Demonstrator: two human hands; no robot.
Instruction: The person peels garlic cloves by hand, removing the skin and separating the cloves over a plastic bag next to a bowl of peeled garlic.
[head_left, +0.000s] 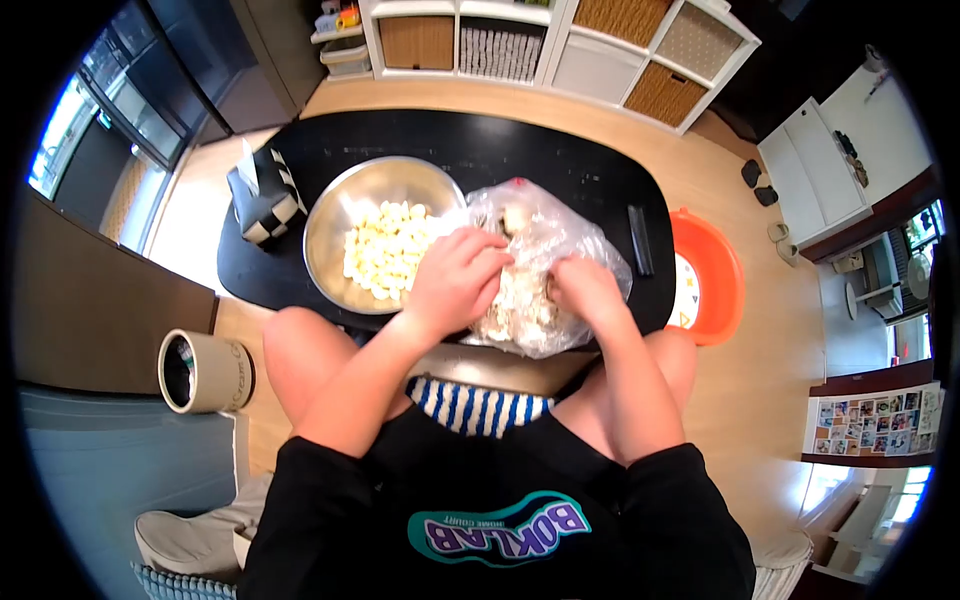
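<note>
Plastic bag (580, 228) on bench (520, 140), pale bits (520, 312) inside, metal bowl (332, 222) of cream pieces (385, 250) just left, left hand (465, 278) over bag, fingers half-curled, right hand (584, 288) at bag, fingers bent, can't tell either grip

I operate from a single view, worn on the person's head. It faces forward and steeply down, the black top (500, 580) closest, at the lower edge. I find the left hand (460, 275) and right hand (587, 288) within near range at mid-frame, the table (500, 140) beneath, the shelf unit (555, 45) farthest. Wide-angle curvature bends the margins; corners are dark.
</note>
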